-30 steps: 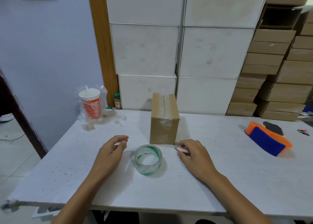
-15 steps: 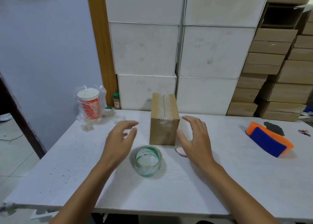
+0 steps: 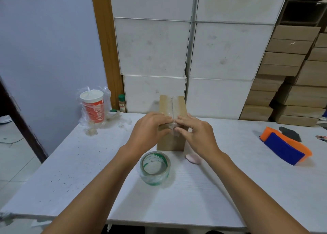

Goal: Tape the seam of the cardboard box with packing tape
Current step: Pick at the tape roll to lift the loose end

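A small brown cardboard box (image 3: pixel 172 106) stands in the middle of the white table (image 3: pixel 70 171), with clear tape along its top seam and down the near face. My left hand (image 3: pixel 150 127) and my right hand (image 3: pixel 192 133) rest on the box's near top edge, fingertips pressing on the tape either side of the seam. Neither hand holds anything. A roll of clear packing tape (image 3: pixel 155 168) with green print lies flat on the table just in front of the box. A small pink object (image 3: pixel 193 158), perhaps a cutter, lies to the right of the roll.
A red Coca-Cola cup (image 3: pixel 92 106) in a plastic bag and a small spice bottle (image 3: pixel 122 103) stand at the back left. An orange and blue object (image 3: pixel 284 146) lies at the right. White boxes (image 3: pixel 152 46) and brown cartons (image 3: pixel 290 74) are stacked behind the table.
Both hands rose from the table beside the tape roll and closed in onto the box's near top edge. The right hand left the pink object on the table.
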A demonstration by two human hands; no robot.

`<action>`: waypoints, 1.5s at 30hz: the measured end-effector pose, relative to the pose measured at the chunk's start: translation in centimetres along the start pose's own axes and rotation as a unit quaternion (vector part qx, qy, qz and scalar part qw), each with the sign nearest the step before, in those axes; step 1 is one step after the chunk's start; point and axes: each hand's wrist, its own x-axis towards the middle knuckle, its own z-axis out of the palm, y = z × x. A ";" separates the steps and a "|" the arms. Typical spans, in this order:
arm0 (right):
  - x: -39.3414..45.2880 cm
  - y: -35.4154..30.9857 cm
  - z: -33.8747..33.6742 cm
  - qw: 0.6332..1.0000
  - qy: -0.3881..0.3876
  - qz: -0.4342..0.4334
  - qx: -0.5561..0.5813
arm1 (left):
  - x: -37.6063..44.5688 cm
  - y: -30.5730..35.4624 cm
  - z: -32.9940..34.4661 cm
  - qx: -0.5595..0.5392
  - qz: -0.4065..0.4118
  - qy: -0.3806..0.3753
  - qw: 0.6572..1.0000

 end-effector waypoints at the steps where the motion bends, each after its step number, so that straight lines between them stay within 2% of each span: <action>1: 0.1 0.1 -0.1 1.000 -0.001 -0.002 0.006 | 0.1 -0.1 0.0 -0.001 -0.001 -0.001 1.000; 12: 0.1 0.8 -0.4 0.999 -0.007 -0.004 0.033 | 0.3 -0.8 0.1 -0.058 -0.019 -0.024 0.998; 14: 0.1 0.6 -0.5 1.000 -0.017 -0.002 0.024 | -0.1 -0.7 -0.3 -0.158 -0.068 -0.030 0.985; 16: -0.4 0.2 -0.6 0.999 -0.048 -0.003 -0.002 | -1.0 -1.0 -1.1 -0.277 -0.127 -0.022 0.952; 17: -0.8 -0.1 -0.5 0.998 -0.055 -0.004 -0.018 | -1.8 -1.4 -1.3 -0.299 -0.157 -0.008 0.941; 19: -2.3 -0.8 -0.1 0.999 0.005 -0.029 -0.035 | -3.8 -2.6 -1.5 -0.286 -0.219 -0.006 0.933; 21: -4.0 -1.9 0.9 0.992 0.104 -0.057 -0.034 | -5.9 -3.7 -1.0 -0.258 -0.246 -0.065 0.932; 22: -4.9 -2.6 1.4 0.992 0.113 -0.048 -0.028 | -6.9 -4.0 -0.6 -0.249 -0.250 -0.099 0.930; 23: -5.7 -3.4 2.0 0.996 0.086 -0.024 -0.008 | -7.6 -4.1 -0.2 -0.247 -0.253 -0.124 0.927; 26: -7.7 -4.7 4.2 0.993 -0.085 0.073 0.023 | -8.8 -3.8 0.3 -0.239 -0.232 -0.148 0.931; 28: -8.4 -4.6 5.3 0.987 -0.125 0.098 0.021 | -9.1 -3.4 0.4 -0.224 -0.210 -0.150 0.940; 32: -8.3 -4.1 5.5 0.982 -0.104 0.146 0.061 | -9.0 -3.0 0.5 -0.238 -0.233 -0.161 0.929; 37: -8.5 -4.0 5.4 0.983 -0.103 0.128 0.076 | -7.9 -2.9 -0.2 -0.280 -0.267 -0.197 0.901; 45: -9.0 -3.2 5.5 0.985 -0.087 0.101 0.106 | -7.7 -2.3 -1.7 -0.373 -0.289 -0.206 0.857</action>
